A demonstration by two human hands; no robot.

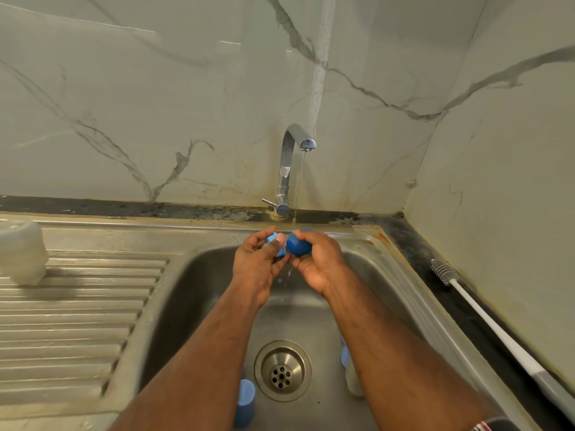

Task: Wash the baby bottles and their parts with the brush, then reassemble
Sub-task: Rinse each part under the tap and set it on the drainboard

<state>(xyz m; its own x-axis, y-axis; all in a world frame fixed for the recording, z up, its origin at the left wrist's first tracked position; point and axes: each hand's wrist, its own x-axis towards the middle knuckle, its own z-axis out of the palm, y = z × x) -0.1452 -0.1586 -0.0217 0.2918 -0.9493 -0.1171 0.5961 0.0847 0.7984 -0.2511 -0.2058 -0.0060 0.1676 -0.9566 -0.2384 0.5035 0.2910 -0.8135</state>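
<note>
Two blue bottle parts are held under the running tap: a blue cap (298, 243) is gripped by the right hand (317, 259), fingers curled over its top, and a lighter blue ring (278, 244) with a pale part inside it is pinched by the left hand (256, 262), thumb pressed on its face. The two pieces are held just beside each other, almost touching, above the sink (193, 275). A thin stream of water (299, 188) is seen falling from the faucet (287, 169) at twelve o'clock of the hands and striking between them. The step in hand is judged to be rinsing. It would be done well if each piece were turned so that the open side and the threads are passed under the stream, one at a time, with the grip kept firm, since wet plastic is likely to slip. The brush (485, 315) is noted lying on the counter at three o'clock, well apart from the hands and untouched. Further blue parts (245, 399) are noted in the basin at six o'clock, near the drain (282, 370). A white container (21, 250) stands on the drainboard at nine o'clock.
</note>
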